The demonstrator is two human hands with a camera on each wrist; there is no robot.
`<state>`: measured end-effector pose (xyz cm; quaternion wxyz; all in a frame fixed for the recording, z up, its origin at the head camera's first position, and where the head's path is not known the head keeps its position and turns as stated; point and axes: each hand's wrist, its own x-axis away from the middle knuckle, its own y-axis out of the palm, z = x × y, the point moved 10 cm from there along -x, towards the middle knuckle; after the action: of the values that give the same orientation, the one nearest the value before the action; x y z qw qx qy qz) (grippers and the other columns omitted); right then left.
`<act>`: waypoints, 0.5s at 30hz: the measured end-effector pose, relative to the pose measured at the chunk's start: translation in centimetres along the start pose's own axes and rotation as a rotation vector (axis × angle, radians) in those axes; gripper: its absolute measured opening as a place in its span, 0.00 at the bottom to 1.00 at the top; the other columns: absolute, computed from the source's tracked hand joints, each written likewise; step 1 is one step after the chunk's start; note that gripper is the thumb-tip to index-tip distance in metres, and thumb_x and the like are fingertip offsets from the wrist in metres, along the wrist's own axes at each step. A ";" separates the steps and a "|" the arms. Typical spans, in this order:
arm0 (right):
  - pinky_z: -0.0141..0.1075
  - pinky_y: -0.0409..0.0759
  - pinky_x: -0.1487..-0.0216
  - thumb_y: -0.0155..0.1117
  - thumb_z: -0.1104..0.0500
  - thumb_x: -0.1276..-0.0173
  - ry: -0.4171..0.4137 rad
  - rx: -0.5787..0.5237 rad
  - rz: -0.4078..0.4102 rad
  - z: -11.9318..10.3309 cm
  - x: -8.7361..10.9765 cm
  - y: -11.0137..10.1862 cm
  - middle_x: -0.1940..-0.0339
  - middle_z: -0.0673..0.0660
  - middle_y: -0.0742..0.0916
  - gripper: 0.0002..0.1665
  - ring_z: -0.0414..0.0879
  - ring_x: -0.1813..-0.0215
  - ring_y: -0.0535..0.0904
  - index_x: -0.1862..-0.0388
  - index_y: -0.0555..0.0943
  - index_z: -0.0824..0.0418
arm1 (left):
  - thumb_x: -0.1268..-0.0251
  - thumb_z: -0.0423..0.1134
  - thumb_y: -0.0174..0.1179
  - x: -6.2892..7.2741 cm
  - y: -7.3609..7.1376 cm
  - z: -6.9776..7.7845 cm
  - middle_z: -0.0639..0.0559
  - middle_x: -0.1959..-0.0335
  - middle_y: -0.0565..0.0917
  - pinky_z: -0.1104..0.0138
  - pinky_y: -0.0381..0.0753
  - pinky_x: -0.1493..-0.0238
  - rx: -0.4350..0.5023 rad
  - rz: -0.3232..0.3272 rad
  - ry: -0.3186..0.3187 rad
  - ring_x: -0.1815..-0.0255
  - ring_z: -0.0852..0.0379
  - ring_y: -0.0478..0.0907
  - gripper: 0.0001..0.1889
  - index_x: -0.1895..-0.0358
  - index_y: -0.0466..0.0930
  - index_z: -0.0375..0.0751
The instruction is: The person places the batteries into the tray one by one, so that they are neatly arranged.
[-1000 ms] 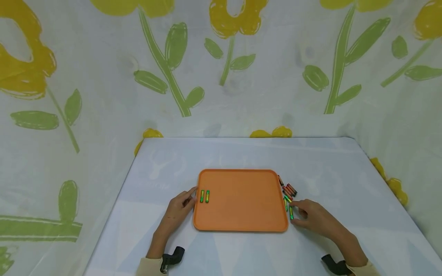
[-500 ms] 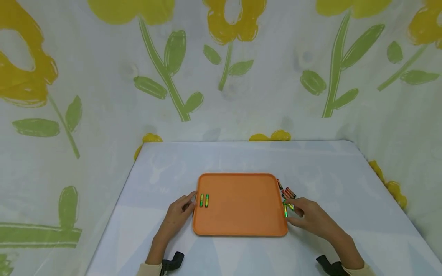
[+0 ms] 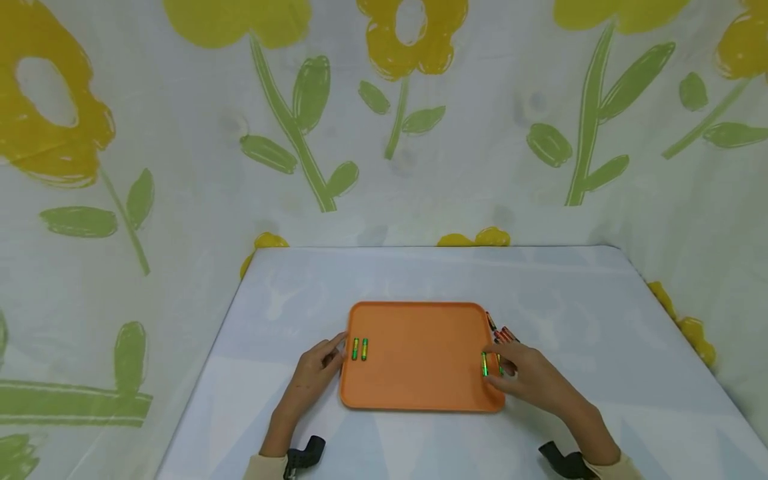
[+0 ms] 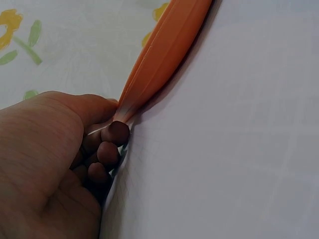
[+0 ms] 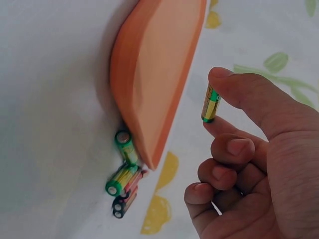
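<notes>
A green-and-yellow battery [image 3: 485, 364] is pinched upright-looking between thumb and index finger of my right hand [image 3: 537, 380], over the right edge of the orange tray [image 3: 420, 380]. The right wrist view shows this battery [image 5: 211, 104] held by its two ends, the other fingers curled behind. My left hand [image 3: 311, 379] holds the tray's left rim; in the left wrist view its thumb lies against the rim [image 4: 162, 59] with curled fingers below. Two green-and-yellow batteries, one [image 3: 355, 349] beside another [image 3: 364, 349], lie parallel inside the tray near its left side.
Just outside the tray's right side lie loose batteries: green ones [image 5: 122, 179] and red-and-black ones [image 3: 509, 334], partly hidden by my right hand in the head view. The white table [image 3: 288, 280] meets a flower-patterned cloth [image 3: 456, 167] behind.
My right hand has picked up a green-and-yellow battery from beside the tray and moved left with it, over the tray's right edge. The left hand stays on the left rim.
</notes>
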<state>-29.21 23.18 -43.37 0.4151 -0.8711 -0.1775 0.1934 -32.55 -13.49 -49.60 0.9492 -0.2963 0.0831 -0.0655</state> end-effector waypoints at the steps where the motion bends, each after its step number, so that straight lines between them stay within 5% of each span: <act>1: 0.29 0.65 0.75 0.78 0.58 0.41 -0.004 0.001 0.003 -0.2 -0.1 0.0 0.78 0.45 0.72 0.24 0.39 0.73 0.67 0.47 0.83 0.61 | 0.25 0.43 0.59 0.0 0.0 -0.1 0.59 0.71 0.74 0.69 0.69 0.71 -0.002 -0.002 -0.004 0.73 0.61 0.68 0.23 0.30 0.74 0.48; 15: 0.29 0.64 0.74 0.79 0.60 0.42 -0.069 0.011 0.029 -1.8 -1.7 0.8 0.80 0.42 0.69 0.22 0.31 0.74 0.61 0.49 0.84 0.61 | 0.24 0.41 0.58 0.0 0.0 0.0 0.59 0.70 0.74 0.69 0.69 0.71 -0.006 -0.003 0.003 0.73 0.61 0.68 0.23 0.29 0.74 0.48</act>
<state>-29.69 20.78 -42.64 0.4107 -0.8640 -0.1780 0.2305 -32.53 -13.44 -49.59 0.9481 -0.2993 0.0843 -0.0670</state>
